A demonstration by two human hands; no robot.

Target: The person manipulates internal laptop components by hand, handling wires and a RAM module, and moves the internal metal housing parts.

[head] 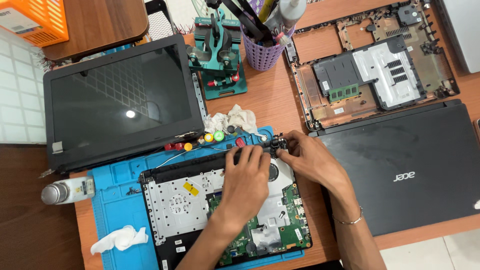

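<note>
1. A detached laptop screen [120, 100] lies up and left of the blue mat [117, 175].
2. On the mat lies the opened laptop base [190, 200], its green board showing.
3. The left hand [246, 177] rests palm-down on the base's top edge, fingers curled.
4. The right hand [310, 160], at the base's upper right corner, pinches a small black hinge part [276, 146].
5. A closed black laptop [405, 165] lies right of the mat.
</note>
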